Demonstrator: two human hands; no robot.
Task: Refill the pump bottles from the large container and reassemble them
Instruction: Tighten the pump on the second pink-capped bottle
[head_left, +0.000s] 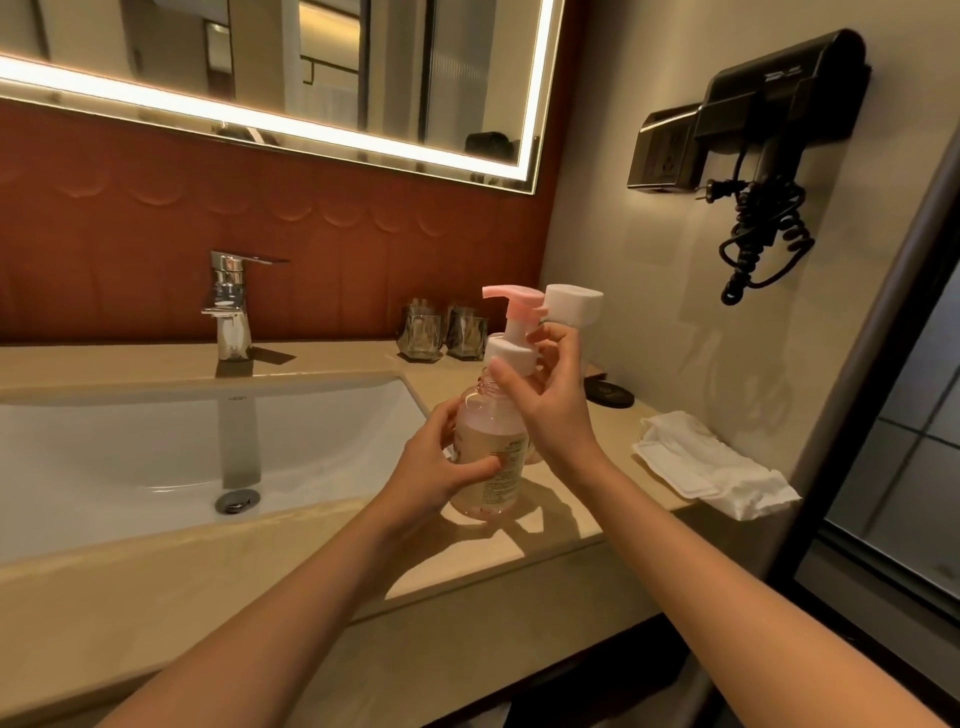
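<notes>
Gripped bottle (488, 447) with curled left hand (441, 467); pinched pump head (511, 332) just above bottle's neck with right hand (550, 405). Might have cross-threaded, leaked, if seated tilted.

1. Level: warm, fairly dim indoor light.
2. Source: lit strip (322, 136) framing the mirror (260, 62); strip overexposed and blooming.
3. Shadows: bottle (491, 457) throws a dark, sharp-edged shadow on the countertop (467, 577), towards the viewer.
4. Distortion: wide-angle bending at edges; dark frame (857, 374) at right leans.
5. Sharpness: generally soft; fine detail smeared.
</notes>
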